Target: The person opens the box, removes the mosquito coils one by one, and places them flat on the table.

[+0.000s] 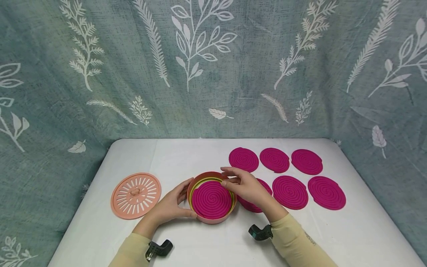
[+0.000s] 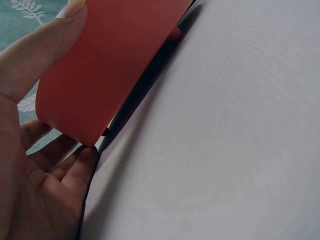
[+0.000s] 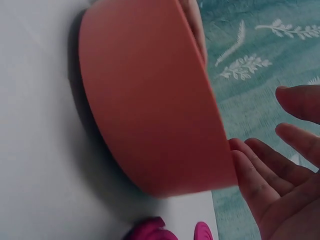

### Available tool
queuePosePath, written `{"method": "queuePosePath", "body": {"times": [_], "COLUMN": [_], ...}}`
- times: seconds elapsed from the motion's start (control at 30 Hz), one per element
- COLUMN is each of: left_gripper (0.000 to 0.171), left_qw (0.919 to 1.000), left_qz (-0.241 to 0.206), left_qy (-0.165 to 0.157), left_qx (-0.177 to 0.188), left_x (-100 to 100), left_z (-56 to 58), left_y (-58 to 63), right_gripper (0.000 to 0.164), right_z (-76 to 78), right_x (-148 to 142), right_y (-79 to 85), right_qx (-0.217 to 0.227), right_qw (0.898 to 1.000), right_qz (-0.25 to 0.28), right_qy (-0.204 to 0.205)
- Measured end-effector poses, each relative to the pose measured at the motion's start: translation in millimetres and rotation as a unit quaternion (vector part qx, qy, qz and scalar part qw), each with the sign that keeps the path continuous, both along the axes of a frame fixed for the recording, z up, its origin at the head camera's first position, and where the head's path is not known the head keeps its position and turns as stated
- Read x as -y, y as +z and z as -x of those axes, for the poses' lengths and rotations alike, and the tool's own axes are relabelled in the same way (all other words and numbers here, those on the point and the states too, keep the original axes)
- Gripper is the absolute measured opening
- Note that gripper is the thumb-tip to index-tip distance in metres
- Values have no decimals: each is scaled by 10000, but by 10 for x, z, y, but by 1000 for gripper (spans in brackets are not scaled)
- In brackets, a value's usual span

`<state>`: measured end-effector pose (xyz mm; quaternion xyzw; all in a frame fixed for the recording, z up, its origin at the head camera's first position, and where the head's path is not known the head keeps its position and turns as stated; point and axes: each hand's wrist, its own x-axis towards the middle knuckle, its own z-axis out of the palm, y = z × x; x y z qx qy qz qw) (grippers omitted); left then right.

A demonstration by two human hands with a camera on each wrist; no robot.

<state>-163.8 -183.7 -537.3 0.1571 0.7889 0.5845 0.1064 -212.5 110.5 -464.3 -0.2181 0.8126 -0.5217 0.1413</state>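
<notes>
A round coral box stands mid-table with its top uncovered. Inside lies a magenta mosquito coil, a flat spiral, with a yellow-green ring showing around it. My left hand grips the box from the left, thumb on the near side and fingers round the far side. In the left wrist view those fingers reach the lower edge of the coral wall. At the box's right rim is my right hand; its fingers touch the rim while the thumb stays apart, pinching nothing.
A coral slotted lid lies on the white table at left. Several more magenta coils lie in two rows at right; one is partly behind my right hand. A patterned green cloth hangs behind.
</notes>
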Motion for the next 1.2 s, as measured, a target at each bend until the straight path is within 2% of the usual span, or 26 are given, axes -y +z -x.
{"method": "queuePosePath", "body": {"times": [0.17, 0.37, 0.57, 0.73, 0.9, 1.2], "left_gripper": [114, 114, 114, 114, 113, 115], "left_qw": [10000, 10000, 9999, 9999, 9999, 9999], "left_qz": [-54, 19, 22, -9, -38, 64], "left_qy": [-56, -68, -117, -133, -164, -45], "left_qx": [36, 38, 57, 17, -1, 83], "left_x": [10, 21, 19, 18, 15, 7], "left_z": [-6, -17, -16, -12, -4, -11], "left_y": [18, 31, 20, 16, 8, 25], "right_gripper": [54, 57, 63, 63, 63, 59], "right_z": [-38, -73, -99, -117, -117, -89], "right_x": [96, 216, 299, 341, 353, 323], "right_y": [-12, 10, 24, 47, 49, 17], "right_qx": [-203, -356, -767, -969, -1006, -758], "right_qw": [9994, 9958, 9841, 9778, 9775, 9917], "right_qz": [-256, -698, -1429, -1668, -1661, -924], "right_qy": [96, 470, 723, 816, 819, 483]}}
